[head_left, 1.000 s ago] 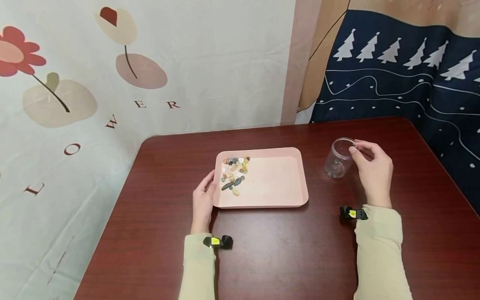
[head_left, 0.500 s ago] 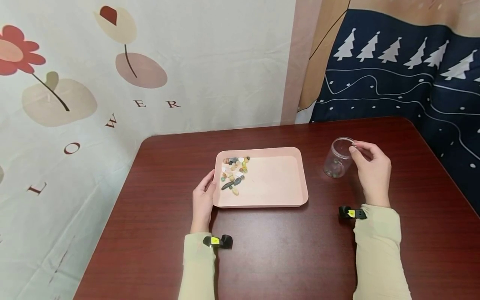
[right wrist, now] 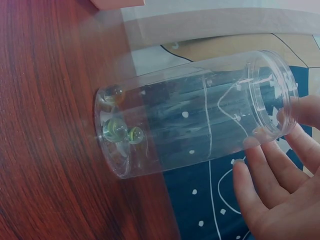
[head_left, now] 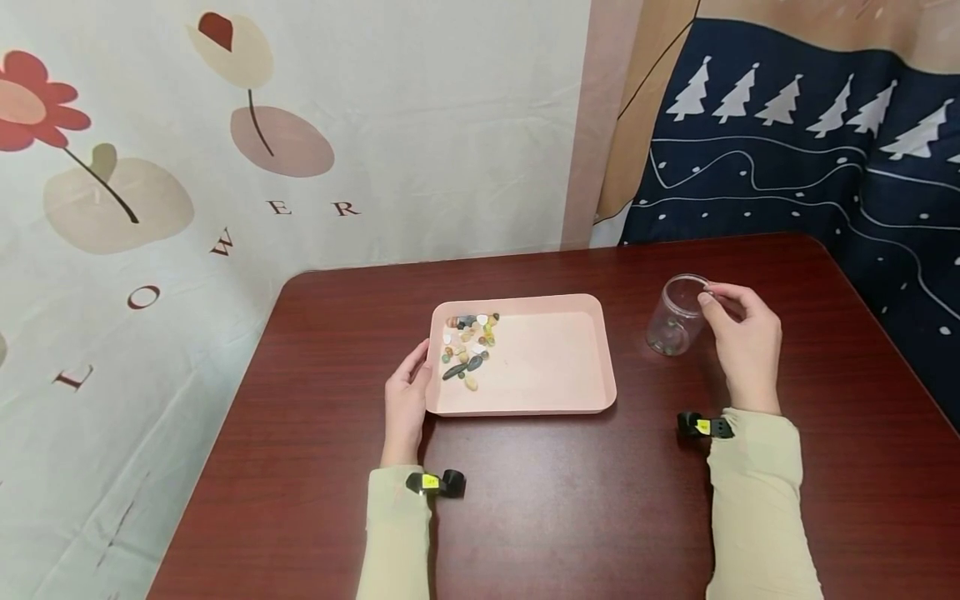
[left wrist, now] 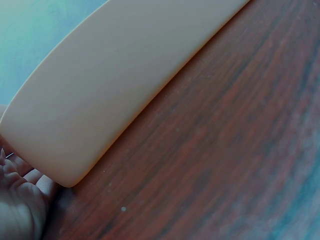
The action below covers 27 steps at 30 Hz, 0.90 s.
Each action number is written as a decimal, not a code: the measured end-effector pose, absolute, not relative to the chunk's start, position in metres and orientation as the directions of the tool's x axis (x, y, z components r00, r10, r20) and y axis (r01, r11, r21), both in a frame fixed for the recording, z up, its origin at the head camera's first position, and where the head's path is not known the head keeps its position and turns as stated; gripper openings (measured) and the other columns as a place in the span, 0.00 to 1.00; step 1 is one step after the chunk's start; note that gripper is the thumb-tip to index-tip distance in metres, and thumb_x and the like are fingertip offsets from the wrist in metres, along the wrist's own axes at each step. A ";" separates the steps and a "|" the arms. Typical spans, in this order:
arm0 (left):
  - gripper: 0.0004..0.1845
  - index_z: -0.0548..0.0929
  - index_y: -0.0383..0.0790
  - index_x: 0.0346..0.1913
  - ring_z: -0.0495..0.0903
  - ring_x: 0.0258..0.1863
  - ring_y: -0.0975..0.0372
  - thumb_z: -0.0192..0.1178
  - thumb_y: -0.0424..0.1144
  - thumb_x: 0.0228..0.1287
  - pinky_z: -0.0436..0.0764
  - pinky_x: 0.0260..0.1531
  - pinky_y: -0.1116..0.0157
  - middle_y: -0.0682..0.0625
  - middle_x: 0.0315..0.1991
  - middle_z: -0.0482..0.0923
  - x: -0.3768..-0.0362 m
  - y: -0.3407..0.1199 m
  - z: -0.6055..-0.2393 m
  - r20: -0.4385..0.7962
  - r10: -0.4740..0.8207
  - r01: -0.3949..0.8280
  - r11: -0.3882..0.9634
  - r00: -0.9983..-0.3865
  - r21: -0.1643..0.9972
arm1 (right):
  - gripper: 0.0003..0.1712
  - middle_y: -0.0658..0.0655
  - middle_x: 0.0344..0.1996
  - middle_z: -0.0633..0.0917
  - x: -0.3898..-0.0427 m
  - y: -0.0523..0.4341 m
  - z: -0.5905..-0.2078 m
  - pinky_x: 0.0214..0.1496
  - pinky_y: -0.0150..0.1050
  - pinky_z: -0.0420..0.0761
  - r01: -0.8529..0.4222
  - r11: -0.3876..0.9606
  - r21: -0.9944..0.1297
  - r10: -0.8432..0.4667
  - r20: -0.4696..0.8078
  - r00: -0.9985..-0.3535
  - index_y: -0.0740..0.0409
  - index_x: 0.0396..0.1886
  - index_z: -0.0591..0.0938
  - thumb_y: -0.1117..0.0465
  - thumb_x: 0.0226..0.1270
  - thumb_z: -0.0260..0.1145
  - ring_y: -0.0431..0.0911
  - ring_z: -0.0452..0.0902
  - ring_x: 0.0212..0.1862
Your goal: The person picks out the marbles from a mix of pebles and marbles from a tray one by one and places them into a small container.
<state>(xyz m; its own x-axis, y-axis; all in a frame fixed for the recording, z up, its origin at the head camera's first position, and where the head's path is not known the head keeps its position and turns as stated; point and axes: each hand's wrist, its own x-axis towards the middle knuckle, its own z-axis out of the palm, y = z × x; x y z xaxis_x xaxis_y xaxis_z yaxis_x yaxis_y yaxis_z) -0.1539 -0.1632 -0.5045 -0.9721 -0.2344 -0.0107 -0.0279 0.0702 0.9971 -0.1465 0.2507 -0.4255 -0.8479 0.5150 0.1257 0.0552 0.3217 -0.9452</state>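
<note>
Pink plastic forms the shallow tray (head_left: 551,354) on the dark red-brown counter (head_left: 570,508), and I see my left hand (head_left: 405,404) gripping its left edge, thumb by the rim. Small stones (head_left: 467,336) in white, amber, green and grey lie loosely along the tray's left side. Well to the right of the tray, a clear jar (head_left: 675,321) stands on the counter, its mouth uncovered. My right hand (head_left: 752,350) pinches the jar's rim; I cannot tell whether anything small sits between thumb and finger. From the right wrist I make out glass marbles (right wrist: 115,131) at the jar's bottom. Behind, navy cloth (head_left: 750,158) carries white trees.
</note>
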 end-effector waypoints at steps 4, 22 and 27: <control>0.17 0.75 0.54 0.55 0.72 0.52 0.67 0.51 0.37 0.64 0.72 0.49 0.67 0.58 0.54 0.72 -0.154 -0.164 -0.505 -0.013 -0.233 -0.032 0.079 -0.972 0.996 | 0.19 0.48 0.45 0.80 -0.147 0.251 -0.425 0.39 0.25 0.70 0.057 0.308 -0.950 0.516 0.117 -0.849 0.46 0.48 0.81 0.48 0.56 0.63 0.38 0.72 0.46; 0.17 0.75 0.56 0.55 0.71 0.52 0.68 0.52 0.40 0.64 0.72 0.49 0.67 0.59 0.54 0.72 -0.154 -0.164 -0.504 -0.007 -0.235 -0.032 0.102 -0.972 0.994 | 0.18 0.48 0.45 0.80 -0.148 0.251 -0.426 0.38 0.25 0.70 0.038 0.298 -0.954 0.514 0.127 -0.848 0.47 0.47 0.81 0.49 0.56 0.64 0.38 0.72 0.47; 0.17 0.75 0.56 0.55 0.71 0.52 0.68 0.52 0.40 0.64 0.72 0.48 0.67 0.59 0.54 0.72 -0.154 -0.164 -0.503 -0.009 -0.235 -0.035 0.107 -0.972 0.994 | 0.18 0.48 0.45 0.80 -0.148 0.251 -0.426 0.38 0.25 0.70 0.036 0.301 -0.953 0.513 0.130 -0.849 0.47 0.47 0.81 0.49 0.56 0.64 0.38 0.72 0.47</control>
<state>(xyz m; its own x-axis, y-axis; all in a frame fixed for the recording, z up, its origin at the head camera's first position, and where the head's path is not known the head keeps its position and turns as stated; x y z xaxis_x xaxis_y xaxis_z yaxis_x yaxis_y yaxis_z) -0.1538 -0.1636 -0.5033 -0.9719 -0.2352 -0.0090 -0.0352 0.1074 0.9936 -0.1479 0.2509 -0.4256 -0.8487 0.5127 0.1301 0.0356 0.3008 -0.9530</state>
